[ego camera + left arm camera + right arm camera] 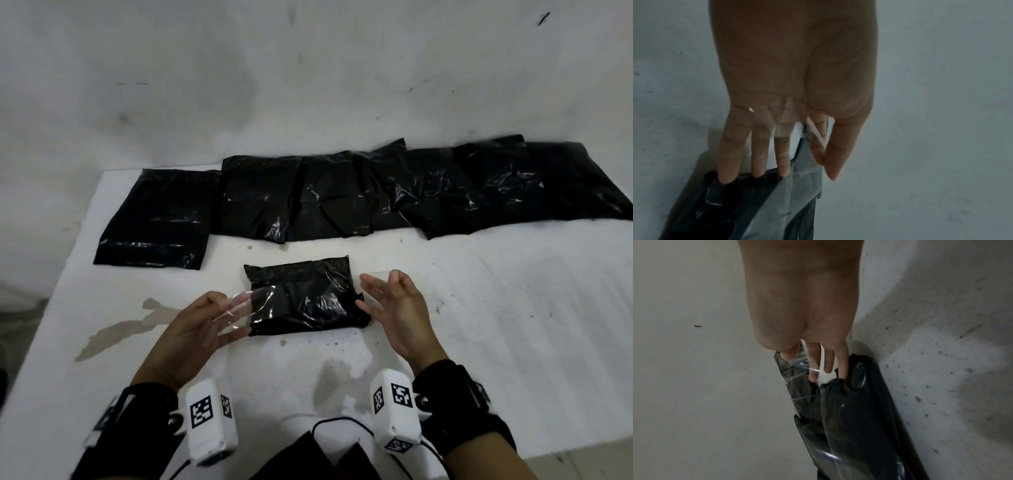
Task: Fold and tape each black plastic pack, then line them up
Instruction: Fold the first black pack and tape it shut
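I see the white surface (445, 308) first, with a row of black packs (342, 195) lying along its far side. Nearer to me sits one folded pack (305, 296), between my hands. A clear tape strip (239, 305) runs across its top. My left hand (195, 325) pinches one tape end, and my right hand (394, 308) pinches the other, while my other fingers touch the pack's sides. I think I should pull the tape tight, press both ends down flat, then rub out the bumps.
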Demonstrator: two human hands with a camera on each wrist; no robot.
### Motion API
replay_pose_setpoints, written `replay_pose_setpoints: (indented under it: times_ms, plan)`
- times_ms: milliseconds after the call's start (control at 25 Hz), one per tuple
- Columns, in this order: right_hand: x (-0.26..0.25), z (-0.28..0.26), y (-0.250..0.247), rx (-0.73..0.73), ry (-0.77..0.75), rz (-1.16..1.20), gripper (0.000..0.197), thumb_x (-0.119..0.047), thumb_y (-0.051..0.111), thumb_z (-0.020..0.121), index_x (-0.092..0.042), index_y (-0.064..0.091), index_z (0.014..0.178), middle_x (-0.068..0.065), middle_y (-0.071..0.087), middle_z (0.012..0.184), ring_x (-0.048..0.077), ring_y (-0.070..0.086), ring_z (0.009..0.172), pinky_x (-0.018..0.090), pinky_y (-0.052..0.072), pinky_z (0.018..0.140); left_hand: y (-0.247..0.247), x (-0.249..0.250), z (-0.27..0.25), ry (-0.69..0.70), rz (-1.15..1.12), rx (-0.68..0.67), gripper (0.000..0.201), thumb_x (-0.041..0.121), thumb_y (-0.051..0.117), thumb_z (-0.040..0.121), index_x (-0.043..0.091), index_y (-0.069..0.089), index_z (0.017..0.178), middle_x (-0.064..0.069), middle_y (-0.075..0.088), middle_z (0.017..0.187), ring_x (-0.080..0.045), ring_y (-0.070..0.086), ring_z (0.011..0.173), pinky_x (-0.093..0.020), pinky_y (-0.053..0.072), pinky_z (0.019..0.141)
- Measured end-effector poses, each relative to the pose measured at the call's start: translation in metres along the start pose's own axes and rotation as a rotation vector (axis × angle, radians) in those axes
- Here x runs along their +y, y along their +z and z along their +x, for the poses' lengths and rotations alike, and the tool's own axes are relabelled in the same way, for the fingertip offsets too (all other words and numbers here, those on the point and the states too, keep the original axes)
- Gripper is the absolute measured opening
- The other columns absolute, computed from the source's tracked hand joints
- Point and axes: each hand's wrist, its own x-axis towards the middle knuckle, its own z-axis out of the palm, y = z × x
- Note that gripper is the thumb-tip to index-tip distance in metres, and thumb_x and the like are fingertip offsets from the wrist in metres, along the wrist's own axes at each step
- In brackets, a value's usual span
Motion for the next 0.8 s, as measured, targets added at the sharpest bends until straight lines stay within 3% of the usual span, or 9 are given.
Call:
replay_pose_setpoints:
  times_ms: [40,160,240,400,560,680,800]
  plan:
    - [0.001,0.000,0.001,0.001,-0.003,-0.005,0.019,-0.029,0.038,0.101,-0.018,0.045,0.088,0.018,0.064,0.112,0.026,0.060,0.111,0.045,0.052,0.084,0.001,0.000,0.000,0.003,0.016,-0.007,0.037,0.031,0.076,0.064,0.010,0.047,0.072,-0.013,0.063,0.120,-0.025,0.062,0.111,-0.047,0.046,0.091]
    - [0.002,-0.002,0.002,-0.014,-0.014,-0.027,0.018,-0.030,0.039,0.100,-0.018,0.045,0.088,0.015,0.065,0.115,0.022,0.060,0.110,0.040,0.049,0.090,0.004,0.001,-0.002,0.014,0.090,-0.053,0.068,0.046,0.089,0.040,0.006,0.047,0.076,-0.010,0.064,0.120,-0.020,0.061,0.112,-0.042,0.046,0.088]
    - [0.000,-0.005,0.003,-0.026,-0.027,-0.093,0.019,-0.031,0.039,0.100,-0.020,0.045,0.085,0.009,0.068,0.112,0.017,0.062,0.102,0.033,0.045,0.085,0.006,0.001,-0.003,0.030,0.144,-0.055,0.072,0.049,0.089,0.037,0.005,0.048,0.076,-0.009,0.066,0.118,-0.020,0.061,0.111,-0.040,0.046,0.087]
    - [0.000,-0.010,0.001,-0.047,-0.015,-0.101,0.020,-0.032,0.039,0.100,-0.023,0.047,0.084,0.008,0.066,0.117,0.022,0.061,0.107,0.035,0.043,0.079,0.005,0.002,-0.002,0.032,0.226,-0.044,0.056,0.048,0.088,0.041,0.010,0.057,0.068,-0.016,0.066,0.112,-0.027,0.062,0.104,-0.039,0.049,0.084]
    - [0.002,-0.011,-0.003,-0.040,0.041,-0.019,0.021,-0.032,0.039,0.100,-0.022,0.046,0.083,0.013,0.063,0.120,0.028,0.059,0.104,0.033,0.046,0.071,0.000,-0.003,0.001,0.032,0.266,-0.049,0.026,0.024,0.076,0.067,0.006,0.059,0.072,-0.025,0.063,0.113,-0.036,0.059,0.104,-0.042,0.047,0.091]
    - [-0.001,-0.011,-0.001,-0.008,0.027,0.018,0.022,-0.029,0.039,0.100,-0.021,0.045,0.081,0.012,0.064,0.113,0.025,0.060,0.095,0.034,0.046,0.073,0.001,-0.001,0.000,0.041,0.299,-0.013,0.032,0.030,0.075,0.055,0.006,0.060,0.070,-0.014,0.069,0.105,-0.031,0.062,0.101,-0.040,0.047,0.085]
    - [-0.007,-0.010,-0.004,0.061,-0.041,-0.081,0.019,-0.029,0.041,0.100,-0.021,0.052,0.086,0.001,0.064,0.102,0.019,0.058,0.096,0.034,0.043,0.079,-0.003,0.009,-0.008,0.055,0.347,0.041,0.034,0.038,0.078,0.045,0.014,0.062,0.063,0.001,0.067,0.083,-0.020,0.061,0.085,-0.037,0.048,0.078]
